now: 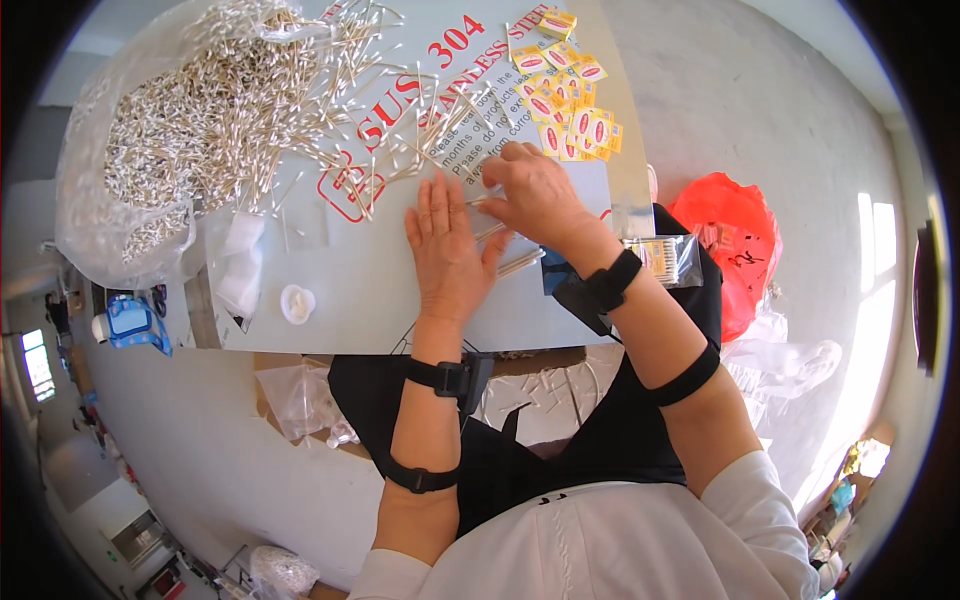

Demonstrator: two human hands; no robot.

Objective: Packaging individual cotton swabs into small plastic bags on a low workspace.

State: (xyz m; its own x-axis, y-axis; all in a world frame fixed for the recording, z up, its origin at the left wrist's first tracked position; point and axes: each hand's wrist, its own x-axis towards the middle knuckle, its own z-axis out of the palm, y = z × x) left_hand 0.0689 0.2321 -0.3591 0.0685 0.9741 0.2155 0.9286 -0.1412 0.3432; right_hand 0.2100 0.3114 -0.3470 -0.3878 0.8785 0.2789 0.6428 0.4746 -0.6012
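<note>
My left hand [447, 245] lies flat on the printed metal-look tabletop, fingers stretched out and thumb apart. Just right of it, my right hand [540, 195] is bent in a pinch, with pale cotton swab sticks at its thumb tip; how many is hidden. A small row of cotton swabs [520, 264] rests beside my left thumb, partly covered by the hands. Beyond my fingers, loose cotton swabs [440, 120] are scattered across the table. A large clear bag [85, 190] at the far left spills a heap of swabs [190, 125].
Yellow printed cards [582, 130] lie spread at the far right. By my right wrist is a clear packet of swabs [660, 260]. A small white dish [297, 304] and white plastic pouches [240, 265] sit near the left front edge. A red bag [730, 250] stands off the table's right side.
</note>
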